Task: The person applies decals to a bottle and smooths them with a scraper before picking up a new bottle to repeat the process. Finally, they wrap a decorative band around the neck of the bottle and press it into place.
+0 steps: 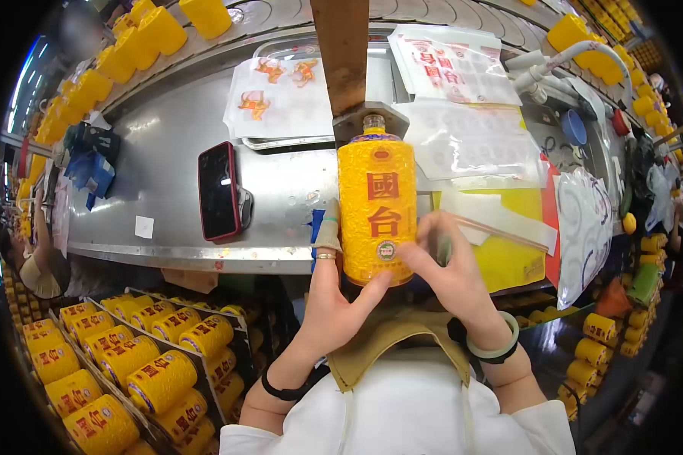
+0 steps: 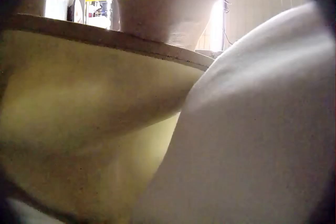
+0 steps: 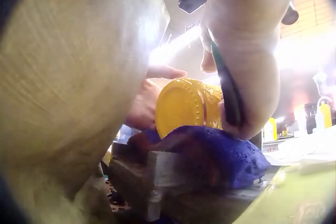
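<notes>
A yellow bottle with red characters and a clear capless neck lies face up, neck pointing away from the person. Along its left side runs the left hand, gripping it with the thumb at the lower edge; a ring and a tan finger cover show. The right hand holds the lower right side, its thumb pressing beside a small round label. In the right wrist view, the bottle's round base rests on a blue cloth pad. The left wrist view shows mostly apron and white clothing.
A phone lies left on the metal bench. Sticker sheets and red-lettered sheets lie behind the bottle. A brown post rises beyond the neck. Racks of yellow bottles stand lower left. Yellow containers line the conveyor.
</notes>
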A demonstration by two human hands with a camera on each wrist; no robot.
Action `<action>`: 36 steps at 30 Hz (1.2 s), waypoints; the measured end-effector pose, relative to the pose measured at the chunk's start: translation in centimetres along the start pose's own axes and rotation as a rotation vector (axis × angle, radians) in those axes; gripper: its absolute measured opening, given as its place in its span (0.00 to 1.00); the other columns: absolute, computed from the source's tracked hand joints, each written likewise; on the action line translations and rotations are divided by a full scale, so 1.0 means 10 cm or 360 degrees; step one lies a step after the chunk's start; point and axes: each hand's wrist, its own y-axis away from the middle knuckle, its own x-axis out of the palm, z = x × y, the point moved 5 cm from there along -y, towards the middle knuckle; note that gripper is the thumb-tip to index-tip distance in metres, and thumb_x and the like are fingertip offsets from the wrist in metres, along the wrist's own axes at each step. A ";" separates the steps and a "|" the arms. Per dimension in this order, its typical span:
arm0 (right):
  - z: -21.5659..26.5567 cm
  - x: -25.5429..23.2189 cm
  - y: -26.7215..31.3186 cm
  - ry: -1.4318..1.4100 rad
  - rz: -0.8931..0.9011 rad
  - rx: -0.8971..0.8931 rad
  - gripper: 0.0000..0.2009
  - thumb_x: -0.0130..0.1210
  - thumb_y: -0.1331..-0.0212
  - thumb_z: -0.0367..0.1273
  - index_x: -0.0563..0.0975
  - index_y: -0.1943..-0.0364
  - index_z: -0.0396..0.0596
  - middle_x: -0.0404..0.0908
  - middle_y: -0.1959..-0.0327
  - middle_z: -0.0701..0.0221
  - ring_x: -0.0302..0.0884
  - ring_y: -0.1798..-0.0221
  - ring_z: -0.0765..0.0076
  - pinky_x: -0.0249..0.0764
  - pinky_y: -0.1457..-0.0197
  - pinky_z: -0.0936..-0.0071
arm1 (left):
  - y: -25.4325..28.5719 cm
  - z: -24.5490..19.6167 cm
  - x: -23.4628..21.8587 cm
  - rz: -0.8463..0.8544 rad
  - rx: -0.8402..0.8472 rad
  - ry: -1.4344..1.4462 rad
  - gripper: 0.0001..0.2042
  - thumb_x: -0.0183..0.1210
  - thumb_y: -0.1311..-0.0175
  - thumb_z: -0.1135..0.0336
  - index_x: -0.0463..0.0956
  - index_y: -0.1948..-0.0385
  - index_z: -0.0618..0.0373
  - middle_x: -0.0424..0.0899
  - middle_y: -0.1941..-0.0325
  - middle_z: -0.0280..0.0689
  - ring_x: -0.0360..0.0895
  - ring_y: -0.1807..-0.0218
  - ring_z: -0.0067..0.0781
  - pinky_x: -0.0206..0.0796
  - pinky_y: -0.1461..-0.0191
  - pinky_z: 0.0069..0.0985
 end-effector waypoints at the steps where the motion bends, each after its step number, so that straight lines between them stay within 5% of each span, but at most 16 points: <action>1: -0.01 0.01 0.00 0.0041 -0.0026 -0.0012 0.16 0.70 0.35 0.34 0.70 0.60 0.47 0.67 0.66 0.80 0.63 0.63 0.84 0.65 0.59 0.82 | 0.01 0.01 0.00 -0.0002 -0.0008 0.0004 0.45 0.57 0.32 0.81 0.35 0.18 0.62 0.50 0.16 0.46 0.54 0.17 0.39 0.50 0.18 0.38; 4: -0.06 0.02 -0.02 0.0066 -0.0054 0.0000 0.16 0.71 0.36 0.35 0.70 0.61 0.47 0.66 0.67 0.80 0.63 0.64 0.85 0.65 0.60 0.83 | 0.02 0.06 -0.02 -0.0015 -0.0082 0.0054 0.45 0.57 0.32 0.82 0.36 0.18 0.63 0.52 0.17 0.46 0.55 0.18 0.40 0.50 0.17 0.38; 6: -0.07 0.02 -0.03 0.0047 -0.0064 0.0014 0.17 0.71 0.36 0.35 0.70 0.61 0.47 0.66 0.67 0.80 0.63 0.65 0.85 0.64 0.60 0.83 | 0.01 0.05 -0.03 -0.0085 0.0042 0.0008 0.44 0.65 0.32 0.74 0.42 0.21 0.70 0.61 0.23 0.49 0.63 0.22 0.39 0.57 0.21 0.36; 36: -0.06 -0.03 -0.05 -0.0076 0.0005 0.0122 0.14 0.68 0.32 0.35 0.72 0.62 0.47 0.66 0.66 0.81 0.62 0.62 0.84 0.64 0.56 0.82 | -0.01 0.01 -0.03 -0.0046 0.0026 0.0101 0.50 0.67 0.36 0.75 0.37 0.20 0.69 0.55 0.19 0.50 0.57 0.19 0.41 0.53 0.19 0.37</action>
